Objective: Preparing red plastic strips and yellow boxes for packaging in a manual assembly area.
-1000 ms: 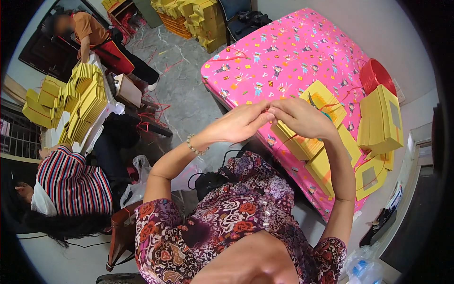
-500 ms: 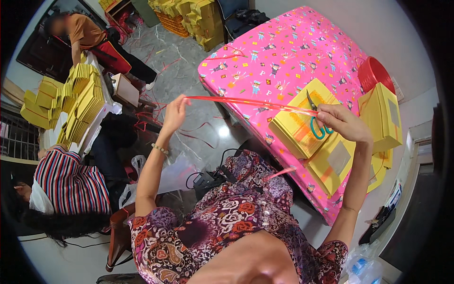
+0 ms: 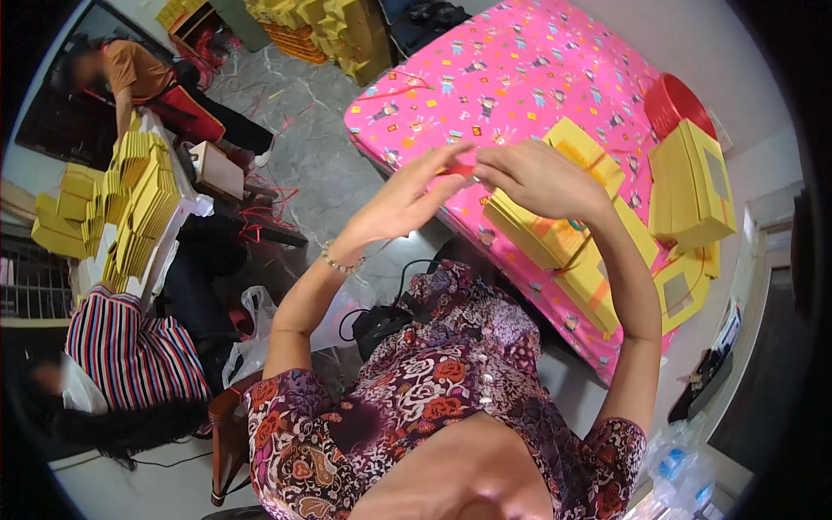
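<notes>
My two hands meet above the near edge of the pink table (image 3: pixel 511 82). A short bit of red ribbon (image 3: pixel 460 170) shows between them. Bent fingers of my left hand (image 3: pixel 406 198) close round that ribbon. From the other side my right hand (image 3: pixel 544 180) pinches it at the fingertips. Under my right hand lies a stack of yellow folded paper (image 3: pixel 530 232), partly covered by the hand. Only a sliver of the scissors' teal handle (image 3: pixel 577 224) peeks out below my right wrist. Another yellow bundle (image 3: pixel 592 289) sits nearer to me.
A red basket (image 3: pixel 679 108) and an upright yellow bundle (image 3: pixel 689 186) stand at the table's right. At left, a person in a striped top (image 3: pixel 134 355) and one in an orange shirt (image 3: pixel 139 69) are beside a table of yellow stacks (image 3: pixel 143 204). Red ribbon scraps (image 3: pixel 264 217) lie about there.
My hands, wide apart with the ribbon stretched between them, have come together. The left moved right, the right moved left, and the ribbon is now mostly hidden.
</notes>
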### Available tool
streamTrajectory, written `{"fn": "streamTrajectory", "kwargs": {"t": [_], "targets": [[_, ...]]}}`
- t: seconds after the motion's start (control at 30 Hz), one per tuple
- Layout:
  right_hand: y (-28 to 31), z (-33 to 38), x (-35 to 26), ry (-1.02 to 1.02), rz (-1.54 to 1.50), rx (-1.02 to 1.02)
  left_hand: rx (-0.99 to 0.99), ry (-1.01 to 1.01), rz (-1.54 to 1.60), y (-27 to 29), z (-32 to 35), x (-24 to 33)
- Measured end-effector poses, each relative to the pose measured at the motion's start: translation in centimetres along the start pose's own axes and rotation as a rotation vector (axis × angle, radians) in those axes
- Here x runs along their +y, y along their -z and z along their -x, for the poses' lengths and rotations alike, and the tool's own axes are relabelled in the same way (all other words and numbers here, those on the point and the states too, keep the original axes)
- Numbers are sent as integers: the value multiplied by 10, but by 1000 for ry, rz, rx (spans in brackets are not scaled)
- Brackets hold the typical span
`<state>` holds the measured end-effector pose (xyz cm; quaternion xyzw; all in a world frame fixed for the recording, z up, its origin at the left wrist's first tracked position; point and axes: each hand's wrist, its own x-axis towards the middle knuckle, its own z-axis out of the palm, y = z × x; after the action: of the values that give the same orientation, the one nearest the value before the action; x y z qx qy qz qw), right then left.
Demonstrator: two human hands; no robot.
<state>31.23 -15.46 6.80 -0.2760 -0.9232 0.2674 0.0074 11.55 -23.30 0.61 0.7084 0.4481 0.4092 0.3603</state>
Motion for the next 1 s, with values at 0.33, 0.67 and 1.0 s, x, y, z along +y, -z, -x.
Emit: {"fn": "streamTrajectory", "kwargs": {"t": [0.33, 0.67, 1.0], "targets": [[19, 43, 70, -13, -364, -8, -13, 208, -191, 17, 19, -33], [-17, 25, 51, -3, -13, 42, -83, -206, -271, -23, -13, -28], [3, 53, 80, -42, -197, 9, -212, 86, -204, -34, -13, -19]]}}
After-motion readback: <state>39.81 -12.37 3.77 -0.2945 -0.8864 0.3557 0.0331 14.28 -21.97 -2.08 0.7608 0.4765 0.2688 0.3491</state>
